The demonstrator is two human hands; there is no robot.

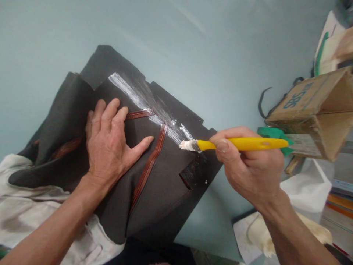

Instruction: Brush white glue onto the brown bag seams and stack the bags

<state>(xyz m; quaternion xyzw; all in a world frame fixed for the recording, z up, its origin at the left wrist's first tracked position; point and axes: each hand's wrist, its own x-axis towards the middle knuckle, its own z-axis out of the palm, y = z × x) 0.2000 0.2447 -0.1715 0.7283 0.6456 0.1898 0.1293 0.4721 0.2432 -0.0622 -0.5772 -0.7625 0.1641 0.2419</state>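
"Cloth (33, 206), pale and rumpled, lies nearest the person at lower left. State the location of the main piece."

"The dark sheet (162, 184) adjoins the cloth and lies on the pale table (231, 66). Its left part is folded and bunched; the rest is spread out, with notches along the far edge."

"State of the left hand (109, 143)?"

"Palm down on the dark sheet, fingers slightly apart, thumb extended wide. The thumb tip points toward a long red-brown strip (149, 165). A short red-brown strip (139, 114) emerges beside the forefinger."

"State of the right hand (250, 165)?"

"Narrow: thumb and fingers are closed around the yellow handle of a brush (242, 144). The whitened bristles point left and meet the dark sheet at the near end of a white streak (131, 94). The streak runs diagonally up and left, past the inner ends of both strips. White specks and a small smear lie beside it."

"List the items on the right side."

"A crumpled white sheet of thin material (306, 187) sits beyond the right wrist. Farther out, a green item (273, 133) is near the handle end, beside an open cardboard box (303, 97) marked with blue letters."
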